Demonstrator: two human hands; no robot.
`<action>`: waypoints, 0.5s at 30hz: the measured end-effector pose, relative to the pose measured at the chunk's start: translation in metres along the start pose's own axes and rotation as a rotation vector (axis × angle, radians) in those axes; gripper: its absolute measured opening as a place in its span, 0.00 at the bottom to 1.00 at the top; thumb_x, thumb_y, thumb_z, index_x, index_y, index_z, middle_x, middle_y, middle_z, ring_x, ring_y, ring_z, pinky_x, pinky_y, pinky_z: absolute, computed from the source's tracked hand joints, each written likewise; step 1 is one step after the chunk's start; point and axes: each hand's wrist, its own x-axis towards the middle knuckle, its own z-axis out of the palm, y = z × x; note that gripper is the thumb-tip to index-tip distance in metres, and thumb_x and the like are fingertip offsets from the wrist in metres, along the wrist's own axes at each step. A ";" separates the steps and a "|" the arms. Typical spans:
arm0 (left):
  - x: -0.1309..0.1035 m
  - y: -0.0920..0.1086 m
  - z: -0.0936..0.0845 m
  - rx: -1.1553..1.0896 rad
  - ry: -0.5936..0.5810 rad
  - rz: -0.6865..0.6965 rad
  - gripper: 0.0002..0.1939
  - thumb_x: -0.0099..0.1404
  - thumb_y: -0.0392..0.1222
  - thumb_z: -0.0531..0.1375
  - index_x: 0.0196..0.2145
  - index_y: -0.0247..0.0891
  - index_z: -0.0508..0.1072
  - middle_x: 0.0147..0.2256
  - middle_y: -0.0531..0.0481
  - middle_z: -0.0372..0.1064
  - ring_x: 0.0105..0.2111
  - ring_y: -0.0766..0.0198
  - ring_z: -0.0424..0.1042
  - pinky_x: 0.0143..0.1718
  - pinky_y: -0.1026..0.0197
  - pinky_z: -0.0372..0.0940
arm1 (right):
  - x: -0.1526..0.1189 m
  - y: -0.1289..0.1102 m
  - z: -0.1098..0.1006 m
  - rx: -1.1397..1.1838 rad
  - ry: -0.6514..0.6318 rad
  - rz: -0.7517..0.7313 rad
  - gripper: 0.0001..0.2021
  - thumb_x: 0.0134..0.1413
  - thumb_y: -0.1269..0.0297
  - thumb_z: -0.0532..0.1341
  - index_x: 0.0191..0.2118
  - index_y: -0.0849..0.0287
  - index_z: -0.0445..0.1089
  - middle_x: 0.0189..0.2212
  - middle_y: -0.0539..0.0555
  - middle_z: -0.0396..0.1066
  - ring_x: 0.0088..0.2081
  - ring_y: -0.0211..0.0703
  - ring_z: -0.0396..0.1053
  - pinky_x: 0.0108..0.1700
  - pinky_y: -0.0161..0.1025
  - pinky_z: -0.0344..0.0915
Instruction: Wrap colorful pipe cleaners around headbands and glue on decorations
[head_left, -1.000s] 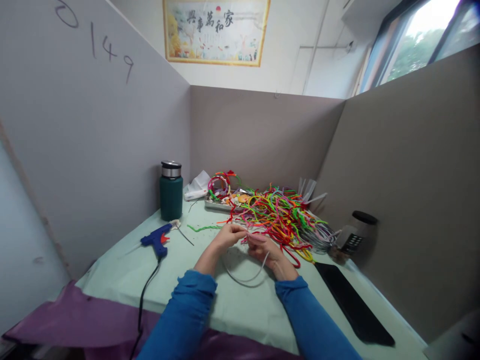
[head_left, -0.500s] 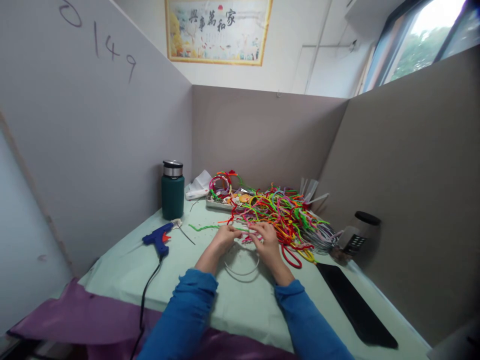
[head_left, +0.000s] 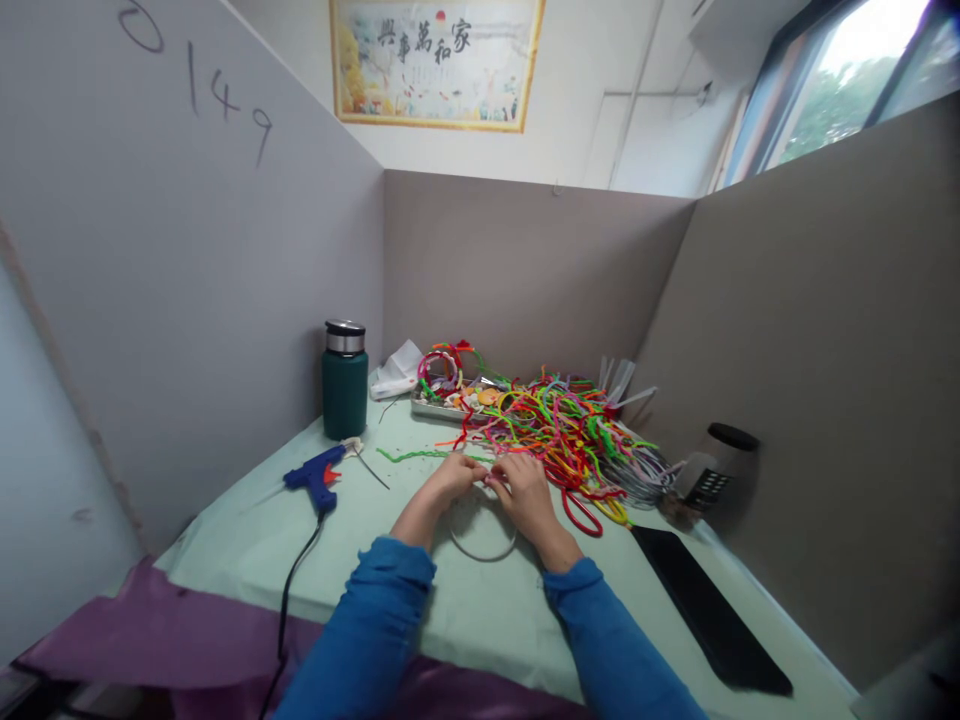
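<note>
My left hand [head_left: 454,478] and my right hand [head_left: 523,488] meet above the table with fingertips pinched close together. A thin pale hoop [head_left: 484,559] hangs below them, its upper part hidden by the fingers; my left hand is closed on it. Between the fingertips shows a small bit of pink, apparently a pipe cleaner [head_left: 490,479], pinched by my right hand. Just behind my left hand lies a twisted green pipe cleaner [head_left: 409,456] on the table.
A heap of coloured pipe cleaners [head_left: 570,420] lies behind my hands, beside a metal tray [head_left: 439,411]. To the left are a blue glue gun [head_left: 319,475] with its cord and a green bottle [head_left: 345,390]. On the right are a black slab [head_left: 712,610] and a dark-lidded jar [head_left: 709,475].
My right hand has moved slightly left, closing the gap between the two hands. The pink strand stretched between them is now mostly covered by fingers.
</note>
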 end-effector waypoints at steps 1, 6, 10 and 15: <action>0.000 0.000 0.000 0.001 -0.010 0.003 0.15 0.53 0.48 0.64 0.20 0.33 0.69 0.10 0.59 0.50 0.12 0.74 0.47 0.18 0.64 0.39 | 0.000 0.000 0.000 0.026 0.008 0.011 0.05 0.58 0.66 0.60 0.31 0.57 0.66 0.30 0.51 0.68 0.36 0.45 0.63 0.39 0.40 0.53; -0.003 0.003 0.002 0.040 -0.013 0.032 0.11 0.55 0.45 0.62 0.23 0.33 0.71 0.12 0.58 0.52 0.13 0.73 0.48 0.19 0.65 0.41 | -0.001 0.002 0.003 0.200 0.033 0.103 0.07 0.58 0.63 0.60 0.29 0.57 0.66 0.27 0.51 0.68 0.33 0.43 0.63 0.36 0.39 0.54; -0.003 0.003 0.003 0.114 -0.045 0.122 0.10 0.57 0.40 0.57 0.24 0.32 0.73 0.14 0.56 0.55 0.15 0.71 0.50 0.20 0.64 0.45 | -0.001 0.006 0.007 0.352 0.037 0.195 0.08 0.55 0.64 0.61 0.26 0.57 0.66 0.25 0.51 0.68 0.31 0.42 0.64 0.34 0.38 0.56; 0.005 -0.005 0.003 0.218 -0.047 0.260 0.09 0.54 0.39 0.58 0.22 0.31 0.74 0.20 0.51 0.65 0.20 0.69 0.58 0.23 0.65 0.49 | 0.000 0.010 0.013 0.539 -0.016 0.374 0.08 0.51 0.65 0.61 0.24 0.57 0.67 0.22 0.49 0.67 0.26 0.40 0.63 0.30 0.36 0.56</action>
